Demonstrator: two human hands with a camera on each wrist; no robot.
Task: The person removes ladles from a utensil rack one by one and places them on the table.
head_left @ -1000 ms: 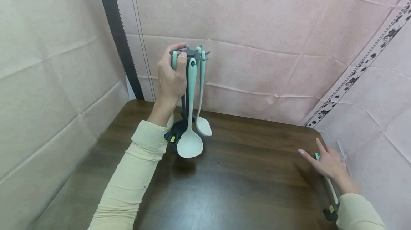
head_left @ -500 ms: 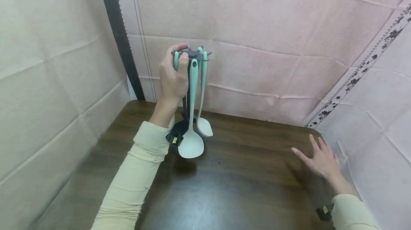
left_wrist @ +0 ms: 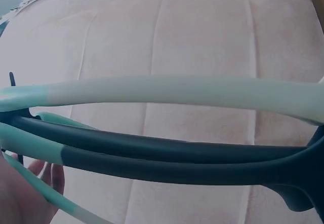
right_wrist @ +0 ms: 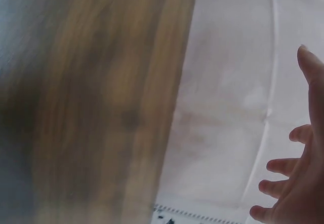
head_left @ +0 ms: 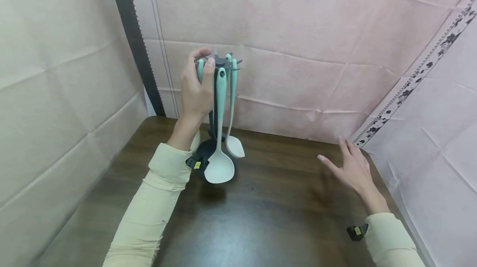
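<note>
My left hand (head_left: 197,89) grips the top of a dark utensil stand (head_left: 223,63), thumb and index finger at its hooked ring. From the ring hang a white ladle (head_left: 220,167) with a mint handle, facing me, and a white spatula (head_left: 235,147) with a slanted tip. A dark utensil (head_left: 206,150) hangs behind the ladle, partly hidden by the wrist. In the left wrist view, a pale handle (left_wrist: 177,89) and dark shafts (left_wrist: 167,172) run side by side. My right hand (head_left: 354,169) is over the table's right side, fingers spread, holding nothing.
The brown wooden table (head_left: 275,217) ends at a pinkish cloth wall (head_left: 298,72) behind the stand. Cloth also hangs along the left (head_left: 74,93) and right sides. Each wrist carries a small black camera (head_left: 357,231).
My right hand has moved left and away from the right edge. The mint-handled utensil beneath it a second ago no longer shows. My left hand stays on the stand.
</note>
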